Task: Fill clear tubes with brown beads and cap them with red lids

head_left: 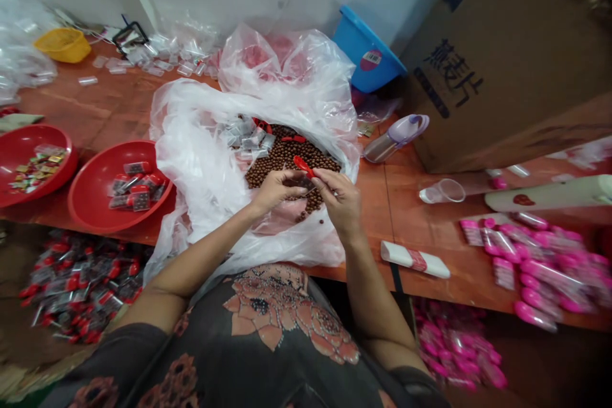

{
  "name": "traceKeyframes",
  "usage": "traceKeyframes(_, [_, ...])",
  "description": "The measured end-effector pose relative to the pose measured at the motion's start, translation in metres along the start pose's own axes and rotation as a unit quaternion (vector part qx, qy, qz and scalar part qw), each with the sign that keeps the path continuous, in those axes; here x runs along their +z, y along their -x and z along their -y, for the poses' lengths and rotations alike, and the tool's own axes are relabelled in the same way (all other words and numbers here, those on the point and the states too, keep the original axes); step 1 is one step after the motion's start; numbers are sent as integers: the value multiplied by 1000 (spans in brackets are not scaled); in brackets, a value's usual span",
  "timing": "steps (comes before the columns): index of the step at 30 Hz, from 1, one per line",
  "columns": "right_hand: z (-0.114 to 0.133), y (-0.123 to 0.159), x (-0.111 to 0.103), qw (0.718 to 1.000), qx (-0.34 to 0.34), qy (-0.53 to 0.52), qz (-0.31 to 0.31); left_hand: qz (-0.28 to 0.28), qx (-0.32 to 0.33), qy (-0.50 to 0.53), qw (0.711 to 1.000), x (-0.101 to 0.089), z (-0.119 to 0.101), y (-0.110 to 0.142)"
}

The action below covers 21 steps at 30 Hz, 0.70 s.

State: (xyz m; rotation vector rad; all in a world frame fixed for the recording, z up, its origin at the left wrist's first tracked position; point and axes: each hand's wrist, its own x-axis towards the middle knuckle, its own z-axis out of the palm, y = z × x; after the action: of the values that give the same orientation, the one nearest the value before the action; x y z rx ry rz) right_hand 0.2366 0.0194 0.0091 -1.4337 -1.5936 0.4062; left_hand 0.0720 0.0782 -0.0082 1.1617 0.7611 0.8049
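We are in a packing workshop: a wooden bench (396, 217), red bowls (83, 188) of packets (136, 194), bagged beads (287, 156), a big cardboard carton (502, 64).

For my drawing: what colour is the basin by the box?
The basin is blue, head view.

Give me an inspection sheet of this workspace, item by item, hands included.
surface: orange-brown wooden table, scuffed.
job's things: small red plastic piece held between both hands, above brown beads lying in a clear plastic bag.
clutter: two red bowls holding small packets; pink-and-clear packets at right; white-and-red tube near the table edge.
grippers: left hand and right hand, both bare, raised over the bag.
cables: nothing seen.
surroundings: tilted blue basin, large cardboard box, red packets heaped below the table.
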Motion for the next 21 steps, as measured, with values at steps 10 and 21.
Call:
traceKeyframes(10, [-11, 18, 13, 991, -101, 74, 46, -23, -9, 13, 1000, 5, -13, 17])
traceKeyframes(21, [-1, 33, 30, 988, -98, 85, 86, -25, -194, 201, 960, 11, -12, 25])
